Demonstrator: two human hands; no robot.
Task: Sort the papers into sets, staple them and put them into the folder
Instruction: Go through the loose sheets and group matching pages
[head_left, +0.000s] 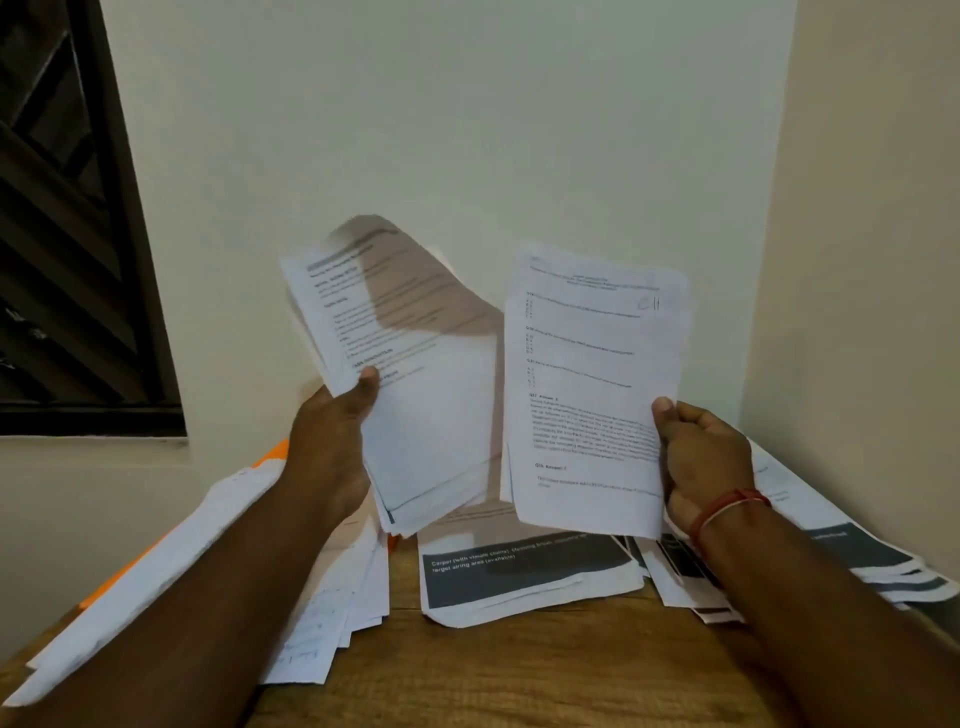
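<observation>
Gripping paper stack (415, 415) in left hand (332, 431), thumb on top, centre frame. Pinching single printed sheet (592, 389) in right hand (701, 457), centre right. Below, across wooden table (519, 670): paper piles (519, 571); orange folder (272, 454) edge at left.

Corner of a pale room: a wooden table (519, 675) stands against the walls, its brown top showing grain that runs from side to side near the tabletop's front edge. Behind the far edge rises an off-white back wall (441, 104). A creamier side wall (872, 208) meets it in a vertical corner line at the right and runs along the tabletop's right edge. At upper left is a window (57, 234), whose dark frame (143, 270) encloses slanted dark slats (52, 322). What lies beyond them is too dim to make out. Below the frame, pale wall continues down toward the tabletop's left edge.
</observation>
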